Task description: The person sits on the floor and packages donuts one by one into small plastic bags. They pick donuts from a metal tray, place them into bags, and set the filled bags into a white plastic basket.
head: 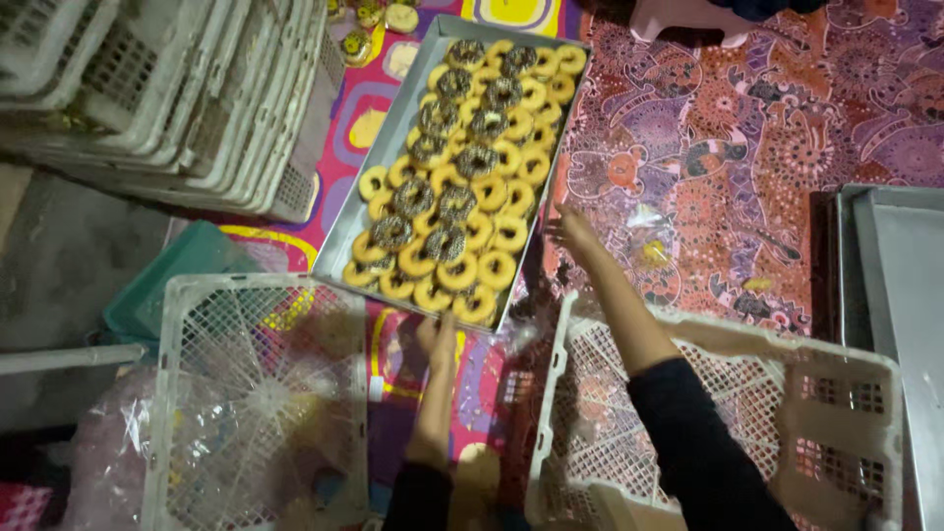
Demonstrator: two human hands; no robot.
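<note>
Floor covered with patterned mat (747,147); tray (366,182) of doughnuts (462,187) between two white crates (258,393). Left hand (439,339) open under tray's near edge, right hand (573,232) open beside it. Risk: lopsided lift could tip tray, sliding doughnuts off.

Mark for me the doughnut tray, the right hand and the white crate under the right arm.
doughnut tray (385,136): head view, bare metal along its left wall.
right hand (575,234): head view, back of the hand.
white crate (836,393): head view, its right end wall.
</note>
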